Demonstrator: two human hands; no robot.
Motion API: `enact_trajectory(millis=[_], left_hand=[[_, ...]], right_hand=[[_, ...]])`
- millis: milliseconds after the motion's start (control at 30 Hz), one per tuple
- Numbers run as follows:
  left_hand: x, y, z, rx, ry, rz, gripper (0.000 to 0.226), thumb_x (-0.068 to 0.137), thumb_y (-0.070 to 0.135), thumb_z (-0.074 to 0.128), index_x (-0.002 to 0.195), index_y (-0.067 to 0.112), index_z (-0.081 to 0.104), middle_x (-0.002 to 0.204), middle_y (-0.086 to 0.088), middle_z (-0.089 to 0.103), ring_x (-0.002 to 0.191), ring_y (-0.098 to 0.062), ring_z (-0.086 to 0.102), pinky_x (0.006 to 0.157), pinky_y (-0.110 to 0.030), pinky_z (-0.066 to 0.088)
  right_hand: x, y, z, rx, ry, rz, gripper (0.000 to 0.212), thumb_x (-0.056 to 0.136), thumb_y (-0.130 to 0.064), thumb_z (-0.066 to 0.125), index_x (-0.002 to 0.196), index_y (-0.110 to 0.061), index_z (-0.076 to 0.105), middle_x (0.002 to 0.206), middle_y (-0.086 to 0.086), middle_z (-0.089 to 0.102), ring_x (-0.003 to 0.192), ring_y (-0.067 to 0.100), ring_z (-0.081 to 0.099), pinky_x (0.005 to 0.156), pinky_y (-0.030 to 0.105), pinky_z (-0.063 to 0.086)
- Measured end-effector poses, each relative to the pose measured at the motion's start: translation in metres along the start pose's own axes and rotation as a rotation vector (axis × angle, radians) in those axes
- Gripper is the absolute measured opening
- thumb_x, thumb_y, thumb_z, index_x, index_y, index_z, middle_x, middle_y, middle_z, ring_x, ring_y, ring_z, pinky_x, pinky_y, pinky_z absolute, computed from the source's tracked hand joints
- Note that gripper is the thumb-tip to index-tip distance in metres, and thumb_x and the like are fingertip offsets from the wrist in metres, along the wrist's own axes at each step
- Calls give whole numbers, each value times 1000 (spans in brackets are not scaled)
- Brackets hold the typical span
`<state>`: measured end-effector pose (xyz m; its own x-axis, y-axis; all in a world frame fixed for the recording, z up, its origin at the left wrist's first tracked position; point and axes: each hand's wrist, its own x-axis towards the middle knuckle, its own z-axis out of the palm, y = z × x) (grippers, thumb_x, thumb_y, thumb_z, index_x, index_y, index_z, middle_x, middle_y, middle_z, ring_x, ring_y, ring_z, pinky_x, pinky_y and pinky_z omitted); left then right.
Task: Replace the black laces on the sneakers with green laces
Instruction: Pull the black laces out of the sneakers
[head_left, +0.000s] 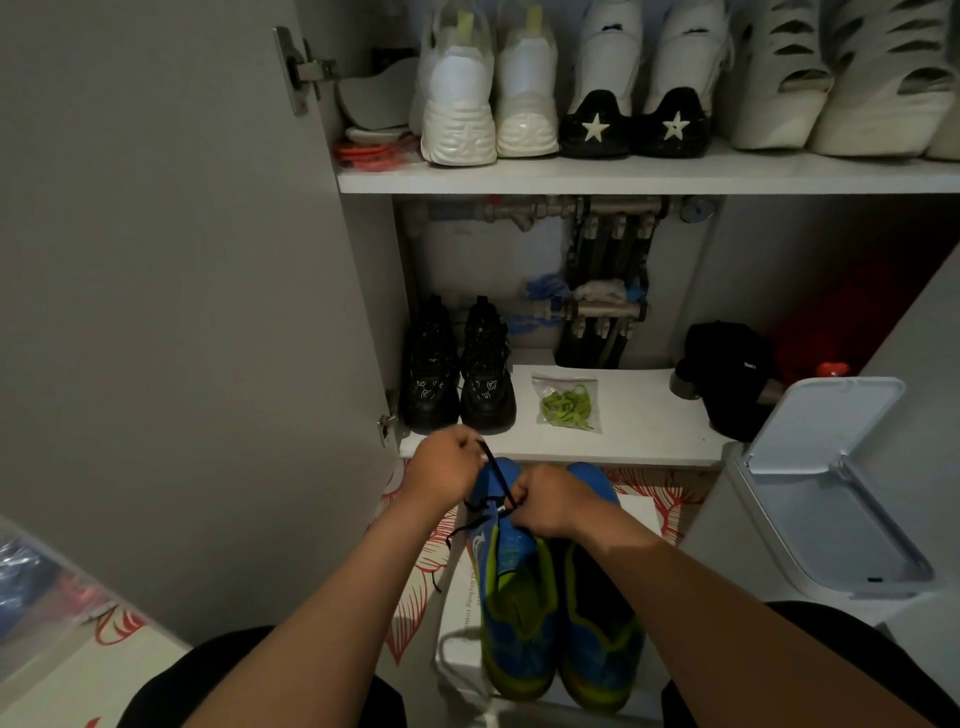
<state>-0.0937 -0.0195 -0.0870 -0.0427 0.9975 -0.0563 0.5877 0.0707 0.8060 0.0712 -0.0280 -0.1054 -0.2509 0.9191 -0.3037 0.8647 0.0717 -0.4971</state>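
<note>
Head view: blue-green sneakers (550, 597), black lace (498, 480)

Head view: looks forward and down from above the knees
Near: forearms and blue sneakers (556, 587) close below
Ahead: open cupboard, lower shelf (623, 441) near, upper shelf (623, 174) beyond

Around the bag of green laces (567, 403) the lower shelf (639, 415) is left bare on its right and front; passage is blocked left of the bag by black boots (460, 369), and far right by a dark cap (727, 374) and an open-lidded bin (826, 483)
</note>
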Motion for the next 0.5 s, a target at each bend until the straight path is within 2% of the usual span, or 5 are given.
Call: enact_trajectory(millis=[100, 200, 300, 400, 500], left_hand=[[10, 2, -15, -381, 241, -200, 23, 95, 9, 43, 86, 20, 60, 88, -12, 69, 69, -22, 55, 70, -43, 48], [14, -4, -24, -438, 277, -299, 22, 96, 9, 40, 90, 12, 61, 89, -11, 68, 67, -22, 51, 65, -34, 42], [8, -2, -21, -282, 233, -220, 24, 98, 13, 41, 109, 10, 62, 98, -8, 68, 72, -23, 59, 63, -30, 47], [0, 0, -19, 115, 135, -68, 53, 93, 9, 47, 144, 23, 45, 141, -8, 49, 118, -31, 57, 98, -40, 48], [-7, 2, -14, 240, -16, 133, 68, 89, 1, 49, 151, 26, 37, 154, 0, 34, 137, -22, 41, 107, -26, 32]], right_hand=[[2, 1, -1, -48, -13, 28, 11, 81, -19, 69, 89, -13, 73, 94, 2, 72, 89, 21, 66, 77, 28, 54], [3, 0, -1, -66, -19, 36, 7, 86, -24, 68, 88, -19, 70, 98, 0, 69, 96, 21, 65, 81, 27, 52], [4, -2, -1, -109, -3, 44, 16, 88, -26, 67, 100, -17, 72, 108, 2, 70, 101, 22, 64, 87, 31, 53], [4, -3, -1, -131, 3, 42, 13, 89, -24, 66, 96, -15, 70, 108, 6, 69, 101, 24, 64, 85, 31, 54], [3, -4, 1, -124, 20, 50, 18, 89, -25, 66, 103, -14, 69, 112, 7, 68, 103, 26, 64, 88, 35, 54]])
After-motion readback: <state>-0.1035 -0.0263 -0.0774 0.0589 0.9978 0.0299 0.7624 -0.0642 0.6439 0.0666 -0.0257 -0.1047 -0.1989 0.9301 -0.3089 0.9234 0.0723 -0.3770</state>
